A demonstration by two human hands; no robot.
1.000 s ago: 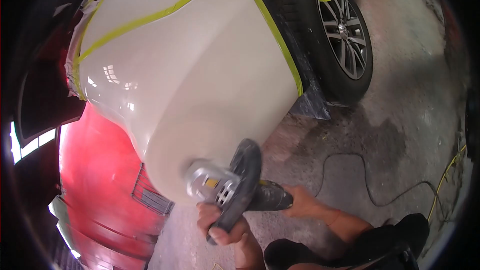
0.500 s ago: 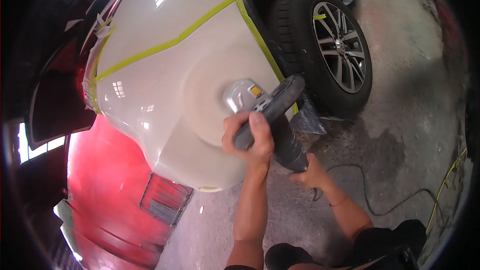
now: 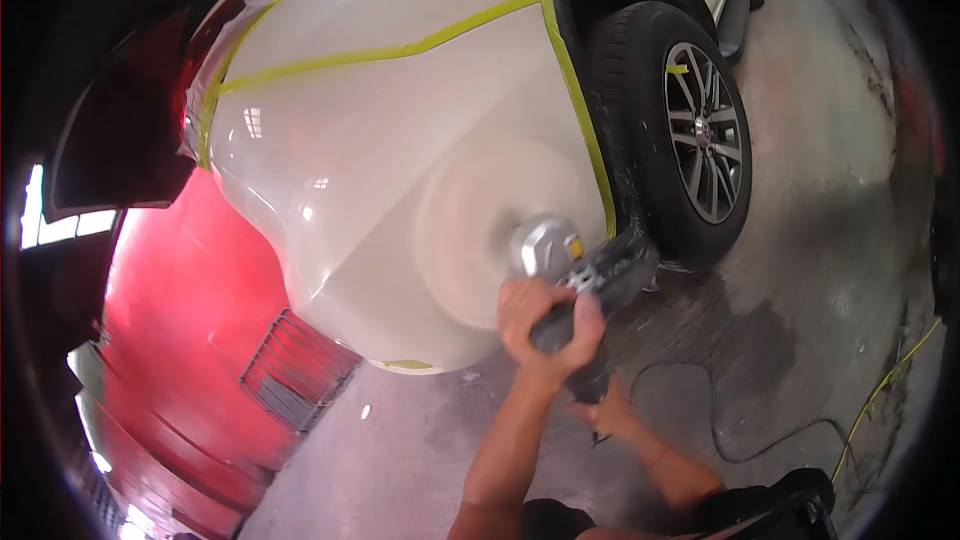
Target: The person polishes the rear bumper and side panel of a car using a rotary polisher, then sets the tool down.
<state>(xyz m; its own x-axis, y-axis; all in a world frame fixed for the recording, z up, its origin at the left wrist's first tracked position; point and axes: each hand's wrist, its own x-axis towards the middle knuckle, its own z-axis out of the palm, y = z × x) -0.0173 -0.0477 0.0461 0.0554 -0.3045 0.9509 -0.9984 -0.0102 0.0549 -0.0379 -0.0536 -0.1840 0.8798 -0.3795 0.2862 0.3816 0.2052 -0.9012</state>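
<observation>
A polisher with a silver head and dark body lies against the white bumper corner of a car. Its round pale pad is blurred, as if spinning, and rests on the paint. My left hand wraps round the dark loop handle near the head. Farther back, my right hand grips the rear end of the polisher's body; its fingers are partly hidden and blurred. Yellow-green masking tape borders the panel along its top and beside the wheel arch.
A black tire with a silver wheel stands right of the panel. A dark cord trails over the concrete floor, near a yellow cable. At left are a red car body and a dark metal grate.
The view has shifted, so the car sits lower and farther right. Both hands and the polisher have moved down the panel, farther from the upper tape line.
</observation>
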